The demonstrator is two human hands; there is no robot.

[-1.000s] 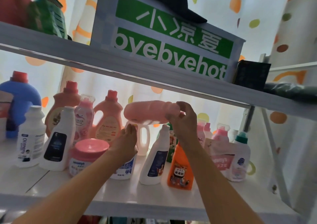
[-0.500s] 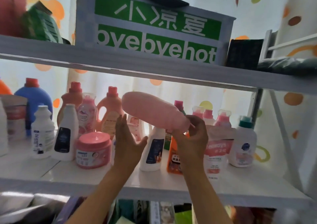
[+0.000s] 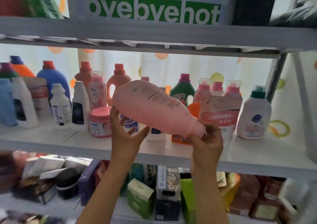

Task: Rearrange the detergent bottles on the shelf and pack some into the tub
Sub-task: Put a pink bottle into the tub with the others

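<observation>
A pink detergent bottle (image 3: pixel 152 106) lies tilted in the air in front of the middle shelf (image 3: pixel 103 146), its base up to the left and its cap end down to the right. My right hand (image 3: pixel 208 144) grips the cap end. My left hand (image 3: pixel 127 131) is spread open under the bottle's body, fingers touching its lower side. Several detergent bottles stand behind on the shelf: a white one with a dark label (image 3: pixel 78 107), a pink-lidded jar (image 3: pixel 100 121), a green one (image 3: pixel 182 90), a white one with a teal cap (image 3: pixel 253 114). No tub is in view.
The upper shelf (image 3: pixel 154 35) carries a green and white "byebyehot" box (image 3: pixel 154 6). A blue bottle (image 3: pixel 51 79) and orange ones stand at the left. Boxes and packets (image 3: pixel 140 199) crowd the lower shelf. A metal post (image 3: pixel 276 79) runs up the right side.
The pink bottle came out from the shelf toward me and tipped cap-down to the right. My left hand opened beneath it. The view dropped, showing the lower shelf.
</observation>
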